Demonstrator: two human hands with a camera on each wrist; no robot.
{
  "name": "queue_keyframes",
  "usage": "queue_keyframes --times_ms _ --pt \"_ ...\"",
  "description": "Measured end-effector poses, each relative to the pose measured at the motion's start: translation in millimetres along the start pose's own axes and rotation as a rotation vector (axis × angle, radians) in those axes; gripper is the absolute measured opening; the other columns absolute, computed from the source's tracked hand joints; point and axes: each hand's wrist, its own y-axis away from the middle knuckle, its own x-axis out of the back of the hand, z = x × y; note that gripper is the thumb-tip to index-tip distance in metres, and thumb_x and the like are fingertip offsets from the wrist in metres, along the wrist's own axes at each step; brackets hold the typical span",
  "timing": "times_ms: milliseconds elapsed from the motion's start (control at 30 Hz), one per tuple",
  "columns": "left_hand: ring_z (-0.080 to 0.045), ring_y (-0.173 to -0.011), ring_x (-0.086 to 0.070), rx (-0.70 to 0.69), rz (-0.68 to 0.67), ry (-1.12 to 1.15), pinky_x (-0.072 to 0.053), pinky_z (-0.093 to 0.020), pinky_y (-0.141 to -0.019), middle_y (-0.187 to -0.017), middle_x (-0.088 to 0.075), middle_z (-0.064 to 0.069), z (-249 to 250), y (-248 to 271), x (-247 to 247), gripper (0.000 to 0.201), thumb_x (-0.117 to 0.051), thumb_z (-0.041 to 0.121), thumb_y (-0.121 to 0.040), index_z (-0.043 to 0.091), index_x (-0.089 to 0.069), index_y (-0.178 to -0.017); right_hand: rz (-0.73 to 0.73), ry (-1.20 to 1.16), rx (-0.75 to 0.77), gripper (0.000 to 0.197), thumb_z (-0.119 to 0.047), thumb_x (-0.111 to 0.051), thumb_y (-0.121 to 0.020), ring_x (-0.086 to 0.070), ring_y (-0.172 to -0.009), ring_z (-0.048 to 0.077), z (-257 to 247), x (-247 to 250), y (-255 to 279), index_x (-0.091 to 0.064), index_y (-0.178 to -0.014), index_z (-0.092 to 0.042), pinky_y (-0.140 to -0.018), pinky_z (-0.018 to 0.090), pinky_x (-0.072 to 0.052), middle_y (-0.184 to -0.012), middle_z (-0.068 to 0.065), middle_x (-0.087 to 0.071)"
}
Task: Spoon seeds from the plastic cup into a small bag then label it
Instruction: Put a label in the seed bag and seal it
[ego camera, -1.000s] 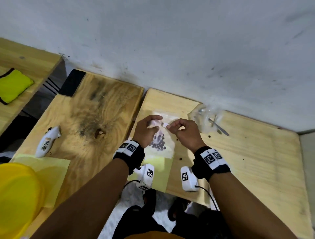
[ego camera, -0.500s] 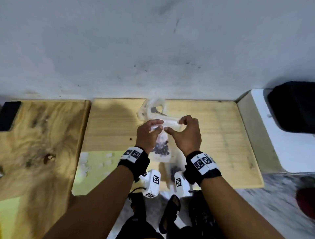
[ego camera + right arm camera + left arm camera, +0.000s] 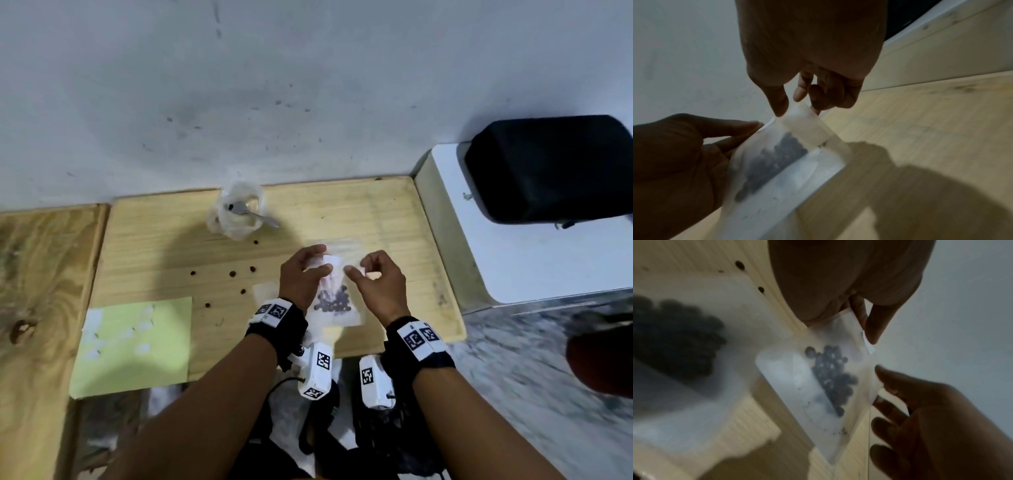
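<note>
A small clear bag (image 3: 334, 310) with dark seeds (image 3: 334, 301) in its bottom hangs between my hands, just above the light wooden table (image 3: 387, 219). My left hand (image 3: 322, 260) pinches the bag's top left corner, as the left wrist view shows (image 3: 863, 321). My right hand (image 3: 358, 269) pinches the top right edge with thumb and fingertips (image 3: 795, 104). A white label (image 3: 805, 129) sits on the bag near its top. The clear plastic cup (image 3: 239, 212) stands back left by the wall, a metal spoon (image 3: 255, 216) resting in it.
Loose seeds (image 3: 233, 273) lie scattered on the table left of my hands. A pale green sheet with white labels (image 3: 133, 346) lies at the front left. A black bag (image 3: 551, 168) rests on a white surface to the right. Another blurred bag of seeds (image 3: 674, 337) is near the left wrist lens.
The bag was on the table one second ago and is now held up. Both hands and the bag have moved right and nearer, away from the cup. The head view swung right.
</note>
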Motion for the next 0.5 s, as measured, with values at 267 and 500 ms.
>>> queue_keyframes --times_ms 267,500 --pt "-0.026 -0.109 -0.061 0.209 -0.074 -0.105 -0.051 -0.041 -0.092 -0.109 -0.062 -0.001 -33.8 4.2 -49.8 0.034 -0.074 0.001 -0.075 0.017 -0.07 -0.105 -0.058 0.074 -0.189 0.02 -0.007 -0.077 -0.077 -0.063 -0.079 0.017 55.9 48.2 -12.0 -0.071 -0.092 -0.018 -0.065 0.018 -0.046 -0.091 0.0 -0.068" --pt "-0.027 -0.121 -0.056 0.413 -0.225 -0.27 -0.043 -0.046 -0.106 -0.134 -0.057 -0.013 -61.1 -1.9 -74.5 0.048 -0.076 0.012 -0.076 0.013 -0.062 -0.123 -0.097 0.375 -0.217 0.035 -0.021 -0.077 -0.076 -0.064 -0.108 0.025 87.2 52.9 -20.8 -0.071 -0.11 -0.023 -0.091 0.035 -0.052 -0.122 0.003 -0.065"
